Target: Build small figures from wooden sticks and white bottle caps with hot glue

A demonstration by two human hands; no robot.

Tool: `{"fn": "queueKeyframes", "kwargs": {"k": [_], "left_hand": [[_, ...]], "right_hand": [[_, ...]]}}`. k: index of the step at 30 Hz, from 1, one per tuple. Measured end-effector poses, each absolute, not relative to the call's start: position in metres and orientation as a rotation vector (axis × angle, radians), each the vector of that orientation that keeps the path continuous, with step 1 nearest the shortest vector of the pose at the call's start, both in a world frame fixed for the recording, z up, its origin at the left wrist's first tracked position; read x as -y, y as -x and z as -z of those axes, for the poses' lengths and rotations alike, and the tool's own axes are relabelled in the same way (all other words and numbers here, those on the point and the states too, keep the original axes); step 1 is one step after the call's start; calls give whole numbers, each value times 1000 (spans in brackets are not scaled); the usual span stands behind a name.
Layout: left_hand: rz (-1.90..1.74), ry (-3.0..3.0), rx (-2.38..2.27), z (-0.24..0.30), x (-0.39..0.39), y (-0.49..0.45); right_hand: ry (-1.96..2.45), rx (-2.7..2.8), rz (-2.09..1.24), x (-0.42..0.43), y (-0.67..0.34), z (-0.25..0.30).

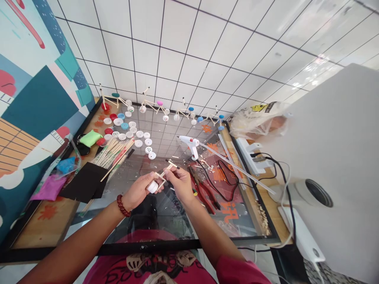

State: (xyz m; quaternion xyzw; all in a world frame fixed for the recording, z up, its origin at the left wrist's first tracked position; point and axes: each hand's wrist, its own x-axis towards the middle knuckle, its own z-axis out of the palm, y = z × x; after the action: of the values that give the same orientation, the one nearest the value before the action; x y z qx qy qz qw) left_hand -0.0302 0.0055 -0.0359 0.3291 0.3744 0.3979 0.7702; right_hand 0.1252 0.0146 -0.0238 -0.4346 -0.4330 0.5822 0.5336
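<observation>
1. A glass-topped table (118, 249) is being worked at, facing a tiled wall (177, 47);
2. a stick frame (160, 177) is being gripped near its lower end by the left hand (138, 191), fingers curled; its upper part is being pinched by the right hand (181, 184);
3. a glue gun (189, 144) is being supported by the glass beyond both hands, nearer the right;
4. the frame is being held between the hands, its long axis being slanted from near left to far right;
5. a dark-tipped crossbar (173, 164) is being carried just past the right fingertips; a white cap (152, 187) is being held at the left fingers.
</observation>
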Motion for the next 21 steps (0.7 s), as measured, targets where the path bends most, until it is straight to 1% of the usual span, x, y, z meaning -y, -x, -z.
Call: {"fn": "queueKeyframes", "kwargs": {"k": [14,21], "left_hand": [[-867,-741,-828,35,-4,30],[-860,-711,-817,36,-4,29]], "right_hand": [[1049,1035,-1365,-14,-123,16],[1061,1023,-1332,-14,-125,23]]}}
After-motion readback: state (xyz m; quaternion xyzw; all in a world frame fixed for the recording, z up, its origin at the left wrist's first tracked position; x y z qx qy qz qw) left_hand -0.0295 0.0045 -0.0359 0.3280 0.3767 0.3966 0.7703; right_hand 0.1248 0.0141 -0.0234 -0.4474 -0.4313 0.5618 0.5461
